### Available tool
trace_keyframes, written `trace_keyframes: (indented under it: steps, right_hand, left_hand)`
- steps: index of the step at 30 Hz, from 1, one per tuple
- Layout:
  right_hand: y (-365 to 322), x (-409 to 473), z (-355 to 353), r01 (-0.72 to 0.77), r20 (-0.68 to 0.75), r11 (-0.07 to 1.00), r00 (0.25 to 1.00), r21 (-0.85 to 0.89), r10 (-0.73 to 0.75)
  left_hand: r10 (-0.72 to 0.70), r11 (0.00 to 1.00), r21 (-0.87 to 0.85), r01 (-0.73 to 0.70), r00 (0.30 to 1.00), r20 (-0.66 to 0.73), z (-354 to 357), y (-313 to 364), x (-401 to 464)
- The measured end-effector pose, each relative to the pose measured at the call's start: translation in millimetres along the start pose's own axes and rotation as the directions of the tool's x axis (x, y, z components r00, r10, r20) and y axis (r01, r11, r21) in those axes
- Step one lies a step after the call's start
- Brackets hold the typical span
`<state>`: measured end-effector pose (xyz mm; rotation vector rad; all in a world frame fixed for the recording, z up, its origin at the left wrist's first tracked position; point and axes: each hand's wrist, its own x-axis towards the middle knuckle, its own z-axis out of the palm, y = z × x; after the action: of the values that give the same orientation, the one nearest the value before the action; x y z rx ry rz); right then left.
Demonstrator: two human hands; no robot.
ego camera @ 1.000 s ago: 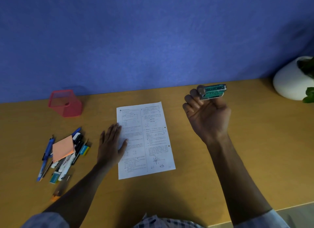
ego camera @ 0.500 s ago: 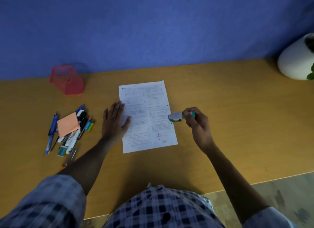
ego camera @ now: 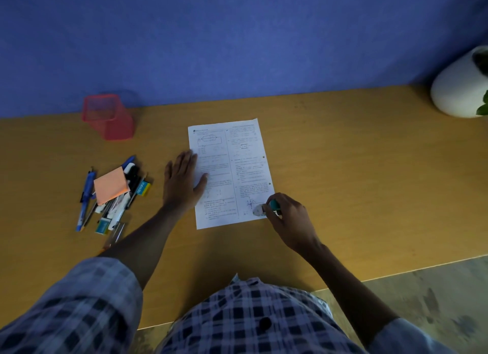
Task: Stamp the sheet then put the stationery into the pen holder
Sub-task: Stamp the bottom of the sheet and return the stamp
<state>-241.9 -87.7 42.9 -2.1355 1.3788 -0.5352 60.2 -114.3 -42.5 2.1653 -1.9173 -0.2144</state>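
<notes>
The right hand (ego camera: 289,223), gripping the stamp (ego camera: 266,208), has dropped onto the sheet's (ego camera: 229,174) near right corner; the flat left hand (ego camera: 182,182) steadies it.

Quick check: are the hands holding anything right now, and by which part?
The right hand grips the stamp by its teal body, its pale end down on the sheet's lower right corner. The left hand holds nothing; it lies flat on the sheet.

Blue wall (ego camera: 237,37), mustard-yellow desk (ego camera: 343,169), pink mesh pen holder (ego camera: 108,117), orange sticky pad (ego camera: 111,185), white printed sheet (ego camera: 229,169), teal-and-grey stamp (ego camera: 266,209), blue-white plaid shirt (ego camera: 250,319).
</notes>
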Motion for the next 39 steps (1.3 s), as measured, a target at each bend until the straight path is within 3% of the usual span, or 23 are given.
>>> trace_keyframes:
  steps: [10, 19, 39]
  right_hand:
    - [-1, -4, 25, 0.093, -0.007, 0.967, 0.995, -0.236, -0.097]
    - [-6, -19, 49, 0.028, -0.163, 0.899, 0.980, -0.436, -0.110]
    - [-9, -18, 54, 0.000, -0.222, 0.909, 0.970, -0.418, -0.103]
  left_hand:
    - [0.012, 1.000, -0.027, -0.012, 1.000, -0.021, 2, -1, 0]
    - [0.012, 1.000, -0.017, -0.012, 1.000, -0.013, 2, -1, -1]
    - [0.008, 1.000, -0.024, -0.009, 1.000, -0.018, 1, -1, -2]
